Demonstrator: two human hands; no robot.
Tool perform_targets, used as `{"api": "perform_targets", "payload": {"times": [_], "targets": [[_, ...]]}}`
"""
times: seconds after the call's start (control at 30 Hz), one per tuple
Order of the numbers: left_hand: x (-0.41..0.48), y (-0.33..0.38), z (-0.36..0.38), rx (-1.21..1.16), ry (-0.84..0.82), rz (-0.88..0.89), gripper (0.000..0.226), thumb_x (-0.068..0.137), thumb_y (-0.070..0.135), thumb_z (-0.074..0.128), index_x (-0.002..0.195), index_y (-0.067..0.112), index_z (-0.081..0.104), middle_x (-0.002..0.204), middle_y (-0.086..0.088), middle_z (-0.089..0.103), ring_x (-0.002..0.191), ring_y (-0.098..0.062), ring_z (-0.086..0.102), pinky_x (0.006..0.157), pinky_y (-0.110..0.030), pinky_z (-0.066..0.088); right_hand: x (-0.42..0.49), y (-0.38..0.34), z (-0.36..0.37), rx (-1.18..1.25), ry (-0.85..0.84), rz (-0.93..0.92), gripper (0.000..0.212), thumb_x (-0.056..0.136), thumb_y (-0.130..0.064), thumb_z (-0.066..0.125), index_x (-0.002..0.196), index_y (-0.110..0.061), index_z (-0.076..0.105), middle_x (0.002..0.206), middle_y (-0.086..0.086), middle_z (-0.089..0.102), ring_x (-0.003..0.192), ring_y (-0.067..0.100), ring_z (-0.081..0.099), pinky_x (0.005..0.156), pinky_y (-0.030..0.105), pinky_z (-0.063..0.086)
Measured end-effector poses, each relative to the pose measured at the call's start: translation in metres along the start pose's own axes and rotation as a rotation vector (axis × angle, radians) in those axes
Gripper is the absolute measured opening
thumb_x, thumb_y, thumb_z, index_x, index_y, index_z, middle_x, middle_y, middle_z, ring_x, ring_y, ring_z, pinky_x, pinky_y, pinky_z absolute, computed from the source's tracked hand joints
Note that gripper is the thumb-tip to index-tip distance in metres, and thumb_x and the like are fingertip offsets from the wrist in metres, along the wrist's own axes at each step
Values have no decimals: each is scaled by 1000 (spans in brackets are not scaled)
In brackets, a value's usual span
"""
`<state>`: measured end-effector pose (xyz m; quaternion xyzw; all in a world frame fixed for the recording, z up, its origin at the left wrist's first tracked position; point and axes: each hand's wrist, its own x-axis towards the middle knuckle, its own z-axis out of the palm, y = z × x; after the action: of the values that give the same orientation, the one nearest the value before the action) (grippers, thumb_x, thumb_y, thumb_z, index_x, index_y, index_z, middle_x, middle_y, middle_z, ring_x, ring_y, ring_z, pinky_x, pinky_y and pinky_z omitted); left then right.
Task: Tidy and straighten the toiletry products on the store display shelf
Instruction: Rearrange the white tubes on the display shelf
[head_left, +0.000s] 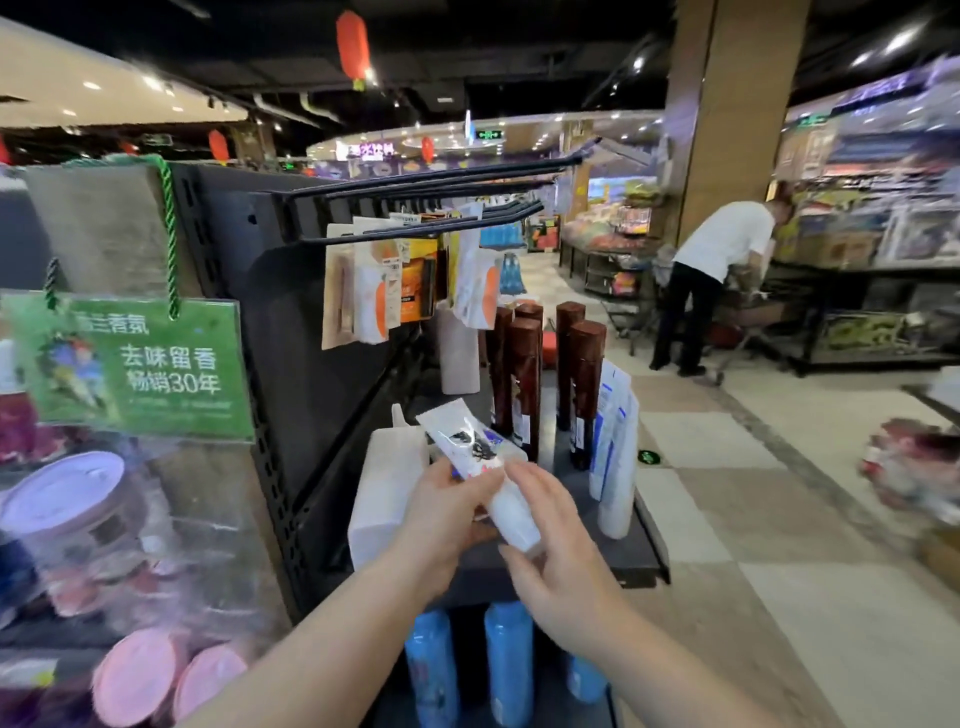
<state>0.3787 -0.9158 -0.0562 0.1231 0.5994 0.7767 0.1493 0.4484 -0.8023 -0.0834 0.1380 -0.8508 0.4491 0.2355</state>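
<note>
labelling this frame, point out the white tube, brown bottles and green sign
white tube (470, 441): head view, printed upper part
brown bottles (525, 384): head view, body of front left one
green sign (140, 364): head view, middle of its face

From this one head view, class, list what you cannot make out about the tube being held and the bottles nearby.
1. Print on the white tube: head view, blurred, partly covered by the left hand and right hand gripping it.
2. Labels on the brown bottles: head view, too small and blurred.
3. Tops of the blue bottles: head view, hidden by the shelf; one sits behind the right forearm.
</note>
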Motion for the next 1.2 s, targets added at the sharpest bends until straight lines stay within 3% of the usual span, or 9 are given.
{"api": "perform_targets", "payload": {"times": [0.1,0.2,0.3,0.4,0.53,0.73,0.83,1.0,1.2], "targets": [[-2,0,4,-18,67,58,29,85,-1,56,111,11,55,105,-15,69,87,-25,68,70,-39,56,-1,-3,-3,-129,-127,11,71,84,0,51,140,-33,23,144,-25,13,133,-10,16,103,2,12],[1,0,5,27,131,167,45,82,-6,58,119,15,46,111,-13,64,96,-25,65,77,-43,55,3,-1,-13,-182,-61,26,60,84,-5,53,139,-25,37,142,-18,26,130,-6,24,103,2,13],[6,-3,12,146,150,311,47,81,-4,61,109,30,46,104,-10,64,94,-21,66,69,-30,55,5,6,-34,-193,13,51,41,84,-6,54,122,-22,56,130,-14,46,115,-9,41,99,9,31],[16,-10,27,313,174,382,49,78,-1,65,110,32,46,93,1,67,78,-3,64,67,-15,50,11,12,-59,-197,68,20,29,82,-2,54,99,-21,67,99,-12,60,92,-6,52,78,5,40],[39,-20,53,386,223,337,49,77,0,66,114,24,43,97,5,64,85,0,61,78,-19,47,28,13,-99,-218,117,-32,27,80,0,58,90,-22,70,82,-20,58,84,-5,54,69,4,39],[64,-31,71,543,317,327,41,77,8,68,93,38,46,91,22,59,87,1,55,80,-23,40,84,12,-157,-321,112,-117,20,82,-8,59,94,-21,68,87,-14,57,75,-2,51,68,3,35],[72,-34,76,554,344,326,41,78,9,69,88,40,46,92,24,57,88,4,54,77,-22,42,116,24,-171,-467,-30,-117,20,86,-17,58,104,-23,67,100,-9,59,90,5,50,75,9,33],[80,-42,79,563,352,271,46,79,7,69,107,35,45,105,13,61,96,-1,56,79,-20,44,156,46,-175,-538,-271,-121,27,86,-28,61,113,-23,65,119,-6,62,111,11,53,93,25,39],[79,-59,72,642,325,133,53,76,10,72,116,32,45,109,12,61,104,-8,57,94,-30,45,166,69,-169,-473,-417,-125,25,88,-30,60,111,-22,67,116,-6,64,94,0,50,88,21,40]]}}
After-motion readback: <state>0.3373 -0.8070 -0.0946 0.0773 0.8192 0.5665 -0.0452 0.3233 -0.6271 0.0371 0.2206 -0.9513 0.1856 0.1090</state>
